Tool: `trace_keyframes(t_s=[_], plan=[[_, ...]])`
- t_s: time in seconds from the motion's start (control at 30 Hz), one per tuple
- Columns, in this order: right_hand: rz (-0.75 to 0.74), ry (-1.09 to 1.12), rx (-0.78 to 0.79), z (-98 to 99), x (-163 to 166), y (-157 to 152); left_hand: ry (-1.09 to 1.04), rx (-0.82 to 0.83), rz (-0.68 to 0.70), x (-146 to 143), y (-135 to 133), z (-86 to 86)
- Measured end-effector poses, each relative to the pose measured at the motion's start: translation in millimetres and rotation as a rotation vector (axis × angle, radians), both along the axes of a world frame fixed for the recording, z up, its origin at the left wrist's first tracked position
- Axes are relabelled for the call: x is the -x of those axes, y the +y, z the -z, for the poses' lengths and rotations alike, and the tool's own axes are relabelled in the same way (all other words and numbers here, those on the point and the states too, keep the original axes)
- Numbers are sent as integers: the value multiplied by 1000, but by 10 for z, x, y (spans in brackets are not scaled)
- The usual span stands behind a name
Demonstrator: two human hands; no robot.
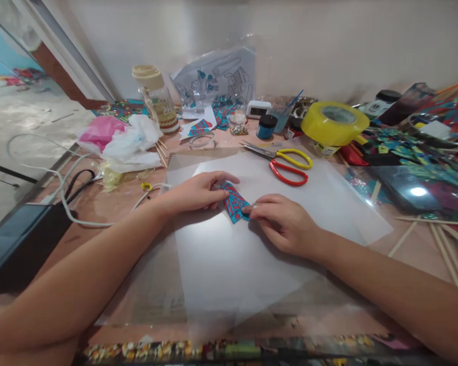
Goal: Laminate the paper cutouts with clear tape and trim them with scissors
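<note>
A small piece of blue paper with a red pattern [234, 202] lies on a white sheet [229, 254] in the middle of the table. My left hand [198, 191] lies over its upper left end, fingers curled down and pressing on it. My right hand [284, 222] meets it from the lower right, fingertips pinched against its edge. Both hands hold the patterned paper flat against the sheet.
Scissors with red and yellow handles [286, 161] lie just beyond the sheet. A big yellow tape roll [335, 122], a small blue paint jar [267, 126], a glass jar [158, 99] and crumpled plastic bags [118, 140] stand behind. Wooden sticks [442, 244] and patterned papers fill the right side. A white cable [66, 203] runs at left.
</note>
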State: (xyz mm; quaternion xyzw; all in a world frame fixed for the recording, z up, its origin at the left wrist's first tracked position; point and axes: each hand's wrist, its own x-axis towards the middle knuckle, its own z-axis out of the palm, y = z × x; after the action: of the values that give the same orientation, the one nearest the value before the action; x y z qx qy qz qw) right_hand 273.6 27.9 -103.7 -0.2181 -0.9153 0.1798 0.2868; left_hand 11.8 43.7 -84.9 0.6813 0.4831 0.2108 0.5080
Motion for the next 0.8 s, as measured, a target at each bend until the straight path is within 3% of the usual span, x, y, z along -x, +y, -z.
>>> trace_keyframes(t_s=[0.5,0.8], plan=[[13,-13,22,-13,13,-3,30,-4,0,-31,-19,-66],[111,27,177,-29,2,5,0,31,9,-28,-13,-60]])
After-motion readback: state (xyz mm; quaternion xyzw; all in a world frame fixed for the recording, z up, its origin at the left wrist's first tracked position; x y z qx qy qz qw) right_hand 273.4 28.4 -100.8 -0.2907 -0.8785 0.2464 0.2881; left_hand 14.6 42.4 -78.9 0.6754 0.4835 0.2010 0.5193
